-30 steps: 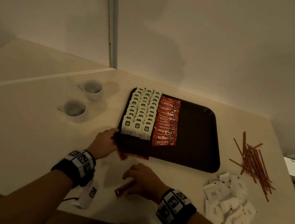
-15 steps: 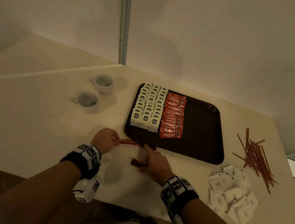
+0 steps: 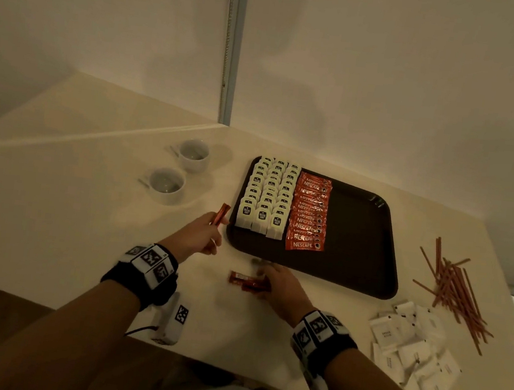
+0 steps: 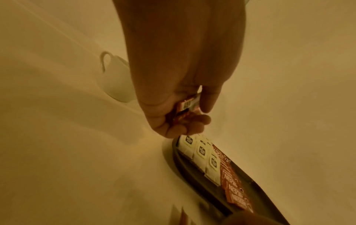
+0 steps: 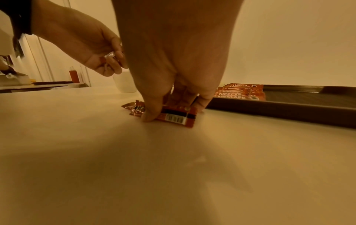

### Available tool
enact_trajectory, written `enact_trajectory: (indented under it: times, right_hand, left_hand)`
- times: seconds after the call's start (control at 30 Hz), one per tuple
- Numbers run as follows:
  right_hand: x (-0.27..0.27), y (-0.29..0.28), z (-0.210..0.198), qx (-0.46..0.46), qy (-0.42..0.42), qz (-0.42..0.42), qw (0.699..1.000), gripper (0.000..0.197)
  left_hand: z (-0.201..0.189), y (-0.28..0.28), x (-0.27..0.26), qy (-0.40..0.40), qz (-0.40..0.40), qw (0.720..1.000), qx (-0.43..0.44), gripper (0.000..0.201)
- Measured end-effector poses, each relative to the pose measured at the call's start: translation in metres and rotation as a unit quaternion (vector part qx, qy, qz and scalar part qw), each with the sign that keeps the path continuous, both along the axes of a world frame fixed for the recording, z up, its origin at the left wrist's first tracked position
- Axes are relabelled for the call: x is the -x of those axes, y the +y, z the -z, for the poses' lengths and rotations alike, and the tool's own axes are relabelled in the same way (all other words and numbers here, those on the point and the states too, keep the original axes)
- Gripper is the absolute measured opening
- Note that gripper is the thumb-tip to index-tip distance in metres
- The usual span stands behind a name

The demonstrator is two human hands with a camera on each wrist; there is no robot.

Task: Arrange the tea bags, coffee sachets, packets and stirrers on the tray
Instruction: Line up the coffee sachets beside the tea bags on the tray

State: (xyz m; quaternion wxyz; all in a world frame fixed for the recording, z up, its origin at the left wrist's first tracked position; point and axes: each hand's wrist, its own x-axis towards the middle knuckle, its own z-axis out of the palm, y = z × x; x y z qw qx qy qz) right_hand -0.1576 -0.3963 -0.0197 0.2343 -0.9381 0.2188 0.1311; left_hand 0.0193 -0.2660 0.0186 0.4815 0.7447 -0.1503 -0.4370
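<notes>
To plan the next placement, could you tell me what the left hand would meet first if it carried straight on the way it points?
Probably the tea bags at the tray's near-left corner, though depth is unclear; the left hand may be above them.

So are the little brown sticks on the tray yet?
No, the stirrers lie in a loose heap on the table, right of the tray.
</notes>
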Motion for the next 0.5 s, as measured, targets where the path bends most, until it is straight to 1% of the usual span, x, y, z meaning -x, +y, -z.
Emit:
enact_trajectory:
  times: [0.07, 0.17, 0.23, 0.3, 0.37, 0.4, 0.43, 0.47, 0.5]
  right_hand:
    - [-0.003, -0.001, -0.001, 0.017, 0.032, -0.020, 0.999, 0.033]
    - [-0.007, -0.002, -0.001, 0.032, 0.070, -0.041, 0.996, 0.027]
    - [-0.009, -0.001, -0.001, 0.024, 0.078, -0.044, 0.996, 0.024]
    - [-0.009, 0.000, -0.006, -0.004, 0.068, -0.020, 0.998, 0.022]
    - [-0.009, -0.006, -0.016, -0.040, 0.010, 0.041, 0.998, 0.019]
    - [-0.009, -0.010, -0.024, -0.044, -0.044, 0.069, 0.996, 0.016]
    - [-0.011, -0.014, -0.032, -0.037, -0.109, 0.094, 0.989, 0.013]
    - [-0.013, -0.017, -0.043, -0.024, -0.182, 0.113, 0.977, 0.011]
    - [-0.016, -0.020, -0.054, -0.003, -0.250, 0.121, 0.961, 0.010]
  left_hand:
    - [-0.004, -0.005, 0.003, 0.014, -0.006, 0.999, 0.032, 0.024]
    - [-0.008, -0.013, 0.007, 0.027, -0.022, 0.997, 0.067, 0.022]
    - [-0.010, -0.018, 0.009, 0.042, -0.045, 0.995, 0.085, 0.019]
    - [-0.010, -0.023, 0.008, 0.046, -0.076, 0.992, 0.095, 0.015]
    - [-0.013, -0.026, 0.006, 0.022, -0.099, 0.991, 0.087, 0.021]
    - [-0.015, -0.028, 0.005, 0.018, -0.107, 0.991, 0.082, 0.027]
    - [-0.017, -0.030, 0.005, 0.034, -0.109, 0.990, 0.079, 0.036]
    - [-0.021, -0.033, 0.007, 0.067, -0.095, 0.990, 0.083, 0.050]
    - [-0.024, -0.037, 0.010, 0.110, -0.066, 0.987, 0.095, 0.069]
